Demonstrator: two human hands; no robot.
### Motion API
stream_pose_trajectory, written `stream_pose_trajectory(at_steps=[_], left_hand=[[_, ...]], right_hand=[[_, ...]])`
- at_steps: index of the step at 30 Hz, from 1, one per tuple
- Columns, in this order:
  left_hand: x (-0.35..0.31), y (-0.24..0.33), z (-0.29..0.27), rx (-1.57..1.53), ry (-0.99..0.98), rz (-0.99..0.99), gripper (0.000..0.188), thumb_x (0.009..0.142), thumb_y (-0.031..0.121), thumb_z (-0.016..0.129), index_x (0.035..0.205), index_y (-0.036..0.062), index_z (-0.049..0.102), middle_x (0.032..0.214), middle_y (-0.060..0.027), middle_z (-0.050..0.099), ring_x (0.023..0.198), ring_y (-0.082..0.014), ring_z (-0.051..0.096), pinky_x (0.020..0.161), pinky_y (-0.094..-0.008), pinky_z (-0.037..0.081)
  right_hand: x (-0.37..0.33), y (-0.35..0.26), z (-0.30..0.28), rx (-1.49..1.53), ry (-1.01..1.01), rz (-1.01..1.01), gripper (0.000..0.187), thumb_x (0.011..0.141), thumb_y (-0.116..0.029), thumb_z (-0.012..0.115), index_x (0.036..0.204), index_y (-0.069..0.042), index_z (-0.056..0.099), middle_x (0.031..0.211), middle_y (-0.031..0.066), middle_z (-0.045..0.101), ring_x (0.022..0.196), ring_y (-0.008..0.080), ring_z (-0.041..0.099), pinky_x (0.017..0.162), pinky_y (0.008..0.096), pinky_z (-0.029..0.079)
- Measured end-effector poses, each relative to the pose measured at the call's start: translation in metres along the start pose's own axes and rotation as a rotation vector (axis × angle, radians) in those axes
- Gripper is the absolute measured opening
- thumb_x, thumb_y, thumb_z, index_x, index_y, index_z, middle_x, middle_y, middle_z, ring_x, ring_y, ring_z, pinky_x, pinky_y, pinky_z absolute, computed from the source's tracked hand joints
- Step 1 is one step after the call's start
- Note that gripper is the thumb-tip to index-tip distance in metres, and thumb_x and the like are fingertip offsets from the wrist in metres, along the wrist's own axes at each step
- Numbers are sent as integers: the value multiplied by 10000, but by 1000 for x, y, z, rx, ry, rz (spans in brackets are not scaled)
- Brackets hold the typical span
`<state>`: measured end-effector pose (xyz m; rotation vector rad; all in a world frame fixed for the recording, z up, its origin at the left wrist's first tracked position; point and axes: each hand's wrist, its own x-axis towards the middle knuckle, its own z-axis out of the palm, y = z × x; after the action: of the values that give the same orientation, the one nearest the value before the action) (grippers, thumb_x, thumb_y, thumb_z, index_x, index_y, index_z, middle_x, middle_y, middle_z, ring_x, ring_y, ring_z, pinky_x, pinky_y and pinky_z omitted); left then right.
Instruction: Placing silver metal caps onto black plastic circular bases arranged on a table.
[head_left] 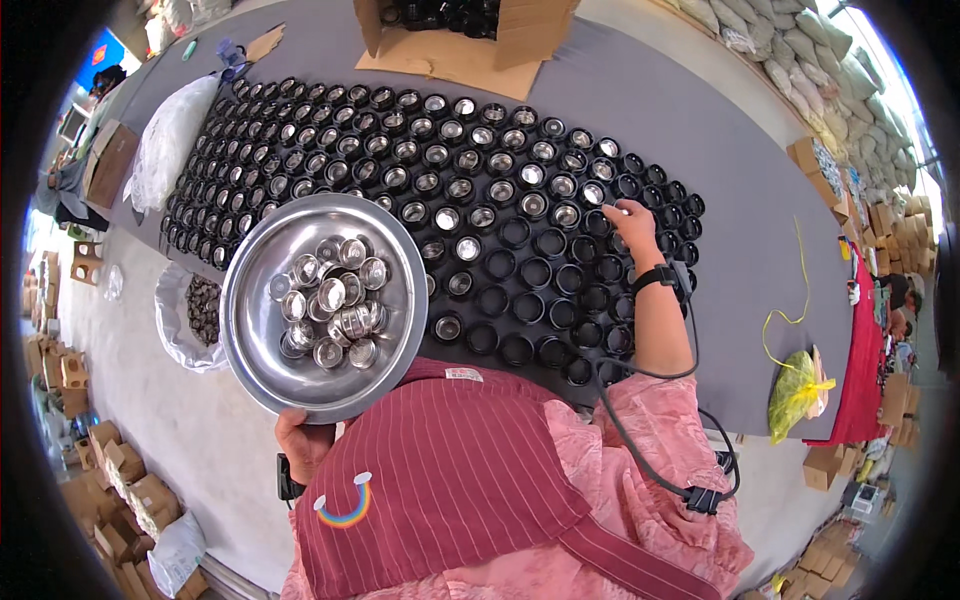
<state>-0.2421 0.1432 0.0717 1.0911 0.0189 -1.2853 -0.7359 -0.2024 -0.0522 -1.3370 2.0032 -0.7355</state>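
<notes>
Closest to the person, the left hand (303,440) was curled up under the near rim of a round metal bowl (262,372), fingers wrapped beneath it and holding it level just above the worktop's (740,200) near edge. Only the knuckles and the wrist with its dark band showed; the rest of the grip was hidden behind the bowl. Inside the bowl lay a loose heap of small shiny metal cups (335,305), some upright, some tipped on their sides.

Beyond the bowl, the right hand (632,222) reached out over the grey worktop, palm down, fingers bent loosely with the tips lowered onto the black caps (540,270) at the right end of the rows. Whether it pinched a metal cup between the fingertips I could not tell. A black strap sat on that wrist, with a cable trailing back along the pink sleeve.

The black caps covered the worktop in tight rows. Those further off and to the left already had a silvery insert seated in them; those near the right hand and along the near edge were bare black rings.

Further back stood an open cardboard box (520,30) holding more dark caps, and at the left end lay a clear plastic bag (170,140).
</notes>
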Motion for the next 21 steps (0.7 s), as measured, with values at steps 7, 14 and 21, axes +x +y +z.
stream_pose_trajectory(at_steps=[7, 14, 21], left_hand=[[0, -7, 7, -34, 4, -36, 615, 657, 153, 546, 1260, 41, 495, 1231, -118, 576, 1093, -316, 548, 889, -479, 459], [1, -10, 1, -49, 41, -29, 659, 651, 135, 551, 1298, 32, 472, 1289, -126, 552, 1186, -316, 511, 1039, -482, 379], [0, -11, 9, -11, -13, -44, 645, 677, 154, 535, 1308, 36, 468, 1311, -121, 539, 1198, -317, 505, 1059, -477, 366]], right_hand=[[3, 28, 3, -318, 45, -232, 651, 682, -413, 810, 1115, 38, 632, 983, 186, 678, 933, 325, 646, 861, 387, 493], [-38, 16, -3, -194, 28, -178, 610, 672, -443, 811, 1020, 15, 607, 922, 197, 670, 882, 327, 651, 791, 395, 501], [-55, 16, 13, -325, -16, -277, 525, 761, -436, 736, 992, 31, 664, 859, 172, 689, 757, 273, 676, 682, 356, 520]])
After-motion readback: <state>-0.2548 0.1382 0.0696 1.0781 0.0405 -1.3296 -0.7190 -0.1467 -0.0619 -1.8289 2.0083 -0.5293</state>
